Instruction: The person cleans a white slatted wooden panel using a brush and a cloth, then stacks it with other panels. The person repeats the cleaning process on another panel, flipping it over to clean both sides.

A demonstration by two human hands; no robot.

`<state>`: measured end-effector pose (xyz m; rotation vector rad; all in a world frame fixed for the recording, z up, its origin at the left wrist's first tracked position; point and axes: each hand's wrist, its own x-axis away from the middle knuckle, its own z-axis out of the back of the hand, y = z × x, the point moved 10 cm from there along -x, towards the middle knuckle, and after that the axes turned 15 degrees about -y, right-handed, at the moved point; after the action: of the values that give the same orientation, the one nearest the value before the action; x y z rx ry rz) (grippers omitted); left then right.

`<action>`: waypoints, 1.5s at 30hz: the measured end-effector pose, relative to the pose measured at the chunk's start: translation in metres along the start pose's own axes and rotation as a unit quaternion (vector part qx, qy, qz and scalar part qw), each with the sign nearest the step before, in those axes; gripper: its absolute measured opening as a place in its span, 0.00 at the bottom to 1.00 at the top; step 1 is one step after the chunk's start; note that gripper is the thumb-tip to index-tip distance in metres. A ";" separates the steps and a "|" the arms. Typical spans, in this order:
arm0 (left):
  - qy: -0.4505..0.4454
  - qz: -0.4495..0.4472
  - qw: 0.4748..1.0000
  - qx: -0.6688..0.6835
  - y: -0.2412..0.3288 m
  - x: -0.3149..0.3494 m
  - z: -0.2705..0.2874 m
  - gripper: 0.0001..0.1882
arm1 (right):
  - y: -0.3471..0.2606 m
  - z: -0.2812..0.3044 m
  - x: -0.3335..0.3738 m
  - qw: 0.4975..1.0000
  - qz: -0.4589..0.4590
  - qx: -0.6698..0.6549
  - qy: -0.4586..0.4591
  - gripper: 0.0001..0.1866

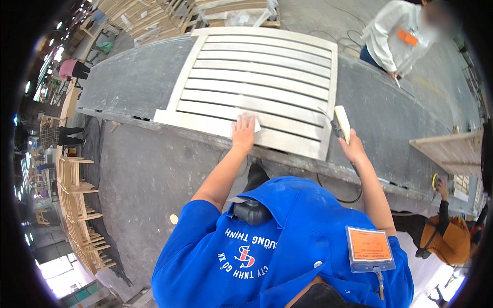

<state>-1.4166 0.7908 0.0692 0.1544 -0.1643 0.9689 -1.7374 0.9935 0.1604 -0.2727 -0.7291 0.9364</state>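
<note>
A whitish slatted wooden panel point(257, 77) lies flat on the long grey worktable. My left hand point(243, 134) rests on its near edge, fingers stretched out and lying flat. A small white sheet or pad point(257, 125) sticks out from under that hand; its kind is not clear. Beside the panel's right end, my right hand point(353, 147) is closed round a pale, long handle-like piece point(342, 122). Next to this piece is a dark tool point(336, 128) with a thin tip, maybe an air blow gun. How the two fit together is hidden by my fingers.
The grey worktable point(128, 72) reaches past both panel ends. A dark hose point(354, 199) loops below its near edge. A person in white point(393, 36) stands across it; another in orange point(449, 238) works at right. Wooden frames point(79, 215) are stacked at left.
</note>
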 end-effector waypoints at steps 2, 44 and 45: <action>0.007 0.031 0.999 0.011 -0.058 -0.011 0.008 0.28 | -0.042 -0.024 -0.027 0.988 0.042 -0.017 -0.146 0.21; 0.085 0.057 0.978 0.181 -0.287 -0.046 0.035 0.37 | -0.317 -0.024 -0.416 0.960 -0.026 -0.163 -0.224 0.16; 0.080 0.056 0.980 0.171 -0.287 -0.047 0.033 0.37 | -0.286 -0.022 -0.403 0.943 -0.032 -0.217 -0.251 0.17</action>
<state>-1.2071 0.5863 0.0757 0.3855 0.1457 1.1133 -1.6942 0.5032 0.1091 -0.3986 -1.4137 0.7790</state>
